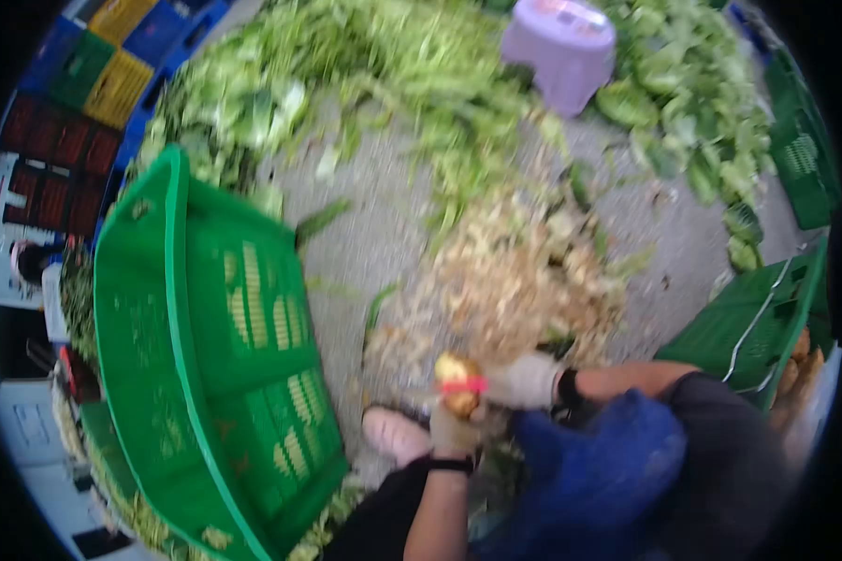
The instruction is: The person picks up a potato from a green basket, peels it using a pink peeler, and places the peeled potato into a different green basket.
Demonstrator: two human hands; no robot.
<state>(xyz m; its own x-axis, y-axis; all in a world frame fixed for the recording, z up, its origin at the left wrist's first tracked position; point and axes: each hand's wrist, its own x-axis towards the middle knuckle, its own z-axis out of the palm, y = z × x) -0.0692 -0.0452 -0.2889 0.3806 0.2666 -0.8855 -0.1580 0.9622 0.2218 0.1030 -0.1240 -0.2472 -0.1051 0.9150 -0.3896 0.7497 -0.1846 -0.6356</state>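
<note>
My left hand [454, 435], in a pale glove, is wrapped round the lower end of a partly peeled potato [457, 366] with yellowish flesh and some brown skin. My right hand [526, 381], gloved too, is closed on a red-pink peeler [466, 384] that lies across the potato. Motion blur hides the blade and the exact finger positions. Below and beyond the hands, a heap of pale and brown peelings [533, 271] covers the ground.
An upright green crate [192, 327] stands close on the left. At right, another green crate [734, 327] contains brown potatoes [795, 365]. Leafy green trimmings [384, 75] and a purple stool [571, 61] lie ahead. Stacked coloured crates [103, 70] stand far left.
</note>
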